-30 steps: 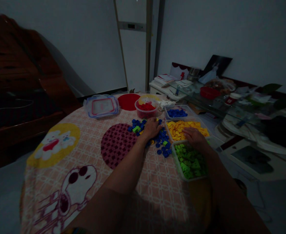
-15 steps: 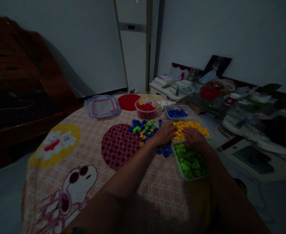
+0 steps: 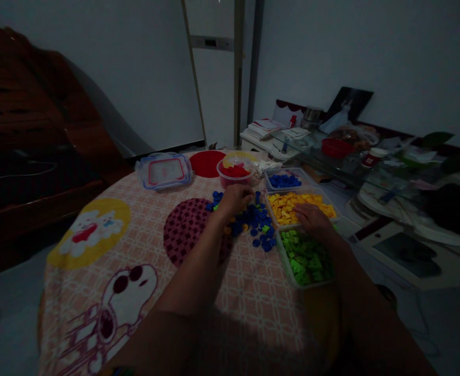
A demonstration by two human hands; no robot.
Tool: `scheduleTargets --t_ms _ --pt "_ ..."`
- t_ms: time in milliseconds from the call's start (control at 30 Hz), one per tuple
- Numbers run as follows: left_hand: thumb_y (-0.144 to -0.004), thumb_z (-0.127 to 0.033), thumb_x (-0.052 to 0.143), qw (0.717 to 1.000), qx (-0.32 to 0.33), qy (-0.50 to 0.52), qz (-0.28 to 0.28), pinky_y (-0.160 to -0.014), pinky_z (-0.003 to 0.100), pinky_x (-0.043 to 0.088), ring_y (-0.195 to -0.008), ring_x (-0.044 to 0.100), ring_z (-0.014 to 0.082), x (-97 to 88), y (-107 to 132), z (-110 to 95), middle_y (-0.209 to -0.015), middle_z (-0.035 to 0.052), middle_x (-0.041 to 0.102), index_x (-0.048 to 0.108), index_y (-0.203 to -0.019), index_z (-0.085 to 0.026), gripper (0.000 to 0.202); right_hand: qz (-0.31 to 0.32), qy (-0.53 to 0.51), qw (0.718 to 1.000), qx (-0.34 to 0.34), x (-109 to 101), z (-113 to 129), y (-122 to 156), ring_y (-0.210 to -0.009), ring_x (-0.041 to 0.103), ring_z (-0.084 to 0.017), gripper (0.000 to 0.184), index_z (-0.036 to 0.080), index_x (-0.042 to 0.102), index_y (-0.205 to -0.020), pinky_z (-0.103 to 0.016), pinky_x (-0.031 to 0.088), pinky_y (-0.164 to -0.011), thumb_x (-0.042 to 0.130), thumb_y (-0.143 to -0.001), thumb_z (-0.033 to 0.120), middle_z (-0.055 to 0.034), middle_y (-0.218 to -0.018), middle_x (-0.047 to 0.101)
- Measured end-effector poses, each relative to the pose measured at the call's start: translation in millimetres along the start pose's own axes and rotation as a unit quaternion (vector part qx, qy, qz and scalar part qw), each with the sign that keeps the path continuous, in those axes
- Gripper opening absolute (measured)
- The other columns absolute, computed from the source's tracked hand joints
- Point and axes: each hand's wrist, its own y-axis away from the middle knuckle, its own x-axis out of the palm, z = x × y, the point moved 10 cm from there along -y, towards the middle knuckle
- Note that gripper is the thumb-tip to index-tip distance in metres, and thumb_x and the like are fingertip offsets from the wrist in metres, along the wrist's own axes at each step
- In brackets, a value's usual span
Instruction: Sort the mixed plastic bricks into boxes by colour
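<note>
A tall white cabinet (image 3: 214, 89) stands well beyond the yellow-brick box, and a dark wooden bench (image 3: 30, 104) far to the left of that box. The counter (image 3: 144, 214), spread with a patterned cloth (image 3: 261, 292), bears the yellow-brick box (image 3: 269, 211) near its right edge. To the box's right, apart from the counter, a glass-topped side table (image 3: 316, 163) carries a red bowl (image 3: 337, 148) and other clutter.

A clear stack with blue and red rims (image 3: 163, 172) lies well to the yellow-brick box's left and a little beyond. Just on its near side sits the green-brick box (image 3: 286, 261); just beyond it, the blue-brick box (image 3: 268, 181); beyond and left, the round tub (image 3: 230, 180) of red pieces.

The right hand (image 3: 310, 215) reaches over the near edge of the yellow-brick box, fingertips on the yellow bricks (image 3: 285, 208); whether its grip is closed on any, I cannot tell. The left hand (image 3: 234, 201) is left of the box, over the loose pieces (image 3: 258, 219), fingers bent; I cannot tell whether its grip holds one. These pieces lie just left of the yellow-brick box, mostly blue, with some green and yellow among them.
</note>
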Motion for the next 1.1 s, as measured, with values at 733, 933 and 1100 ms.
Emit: scheduleTargets --t_ms 733,933,1100 --pt "-0.08 -0.024 0.07 0.979 -0.095 -0.144 0.109 -0.076 0.024 0.048 -0.089 0.069 0.0188 25.3 7.7 41.3 -0.097 0.0059 0.079 0.08 -0.097 -0.021 0.02 -0.002 -0.018 1.0 0.004 -2.8 1.2 0.3 -0.115 0.066 -0.028 0.038 0.019 0.075 -0.111 -0.05 0.046 -0.108 0.043 -0.095 0.029 -0.0125 -0.119 0.074" --pt "-0.075 -0.02 0.073 0.986 -0.079 -0.115 0.087 -0.073 0.025 0.048 -0.081 0.068 0.0182 22.3 6.8 40.1 -0.088 0.0068 0.078 0.08 -0.088 -0.018 0.015 -0.005 -0.008 1.0 0.002 -3.1 2.4 1.6 -0.116 0.065 -0.028 0.037 0.02 0.075 -0.111 -0.051 0.046 -0.108 0.042 -0.096 0.03 -0.0117 -0.119 0.074" --pt "-0.074 -0.02 0.073 0.995 -0.081 -0.05 0.034 -0.071 0.025 0.047 -0.074 0.066 0.0159 9.6 3.9 37.7 -0.081 0.0039 0.076 0.078 -0.084 -0.017 0.012 0.003 -0.005 1.0 -0.001 -1.1 2.1 0.0 -0.116 0.065 -0.029 0.038 0.019 0.075 -0.112 -0.053 0.046 -0.109 0.041 -0.096 0.029 -0.0128 -0.12 0.074"
